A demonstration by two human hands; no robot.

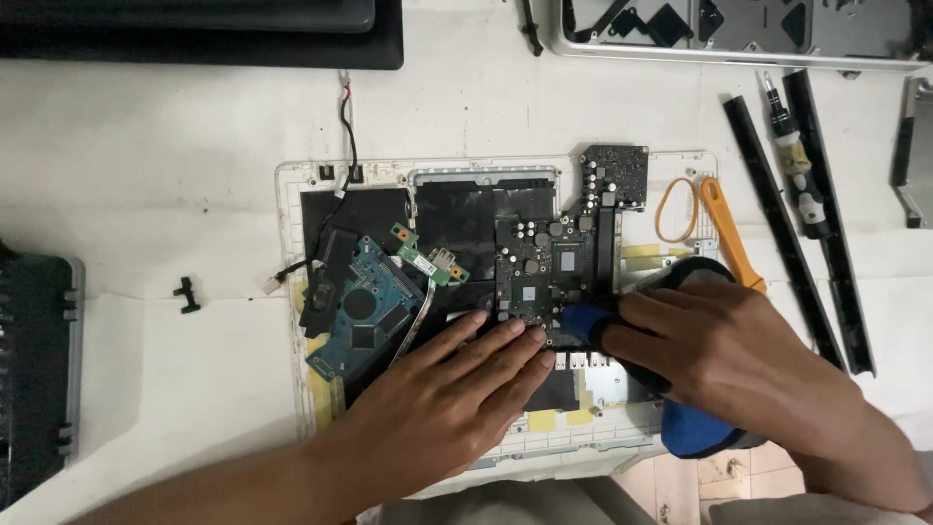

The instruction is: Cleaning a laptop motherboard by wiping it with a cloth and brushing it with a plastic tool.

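Left hand [457, 374] flat, fingers spread on dark matte motherboard [554, 267] inside white plastic laptop shell [292, 194]; right hand [719, 345] closed around round blue-and-black tool [695, 428] at board's four o'clock, thin orange rubber band [677, 209] lying at two o'clock.

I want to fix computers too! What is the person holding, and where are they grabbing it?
The right hand holds a blue and black tool around its middle, tip on the circuit board. The left hand holds nothing, resting flat.
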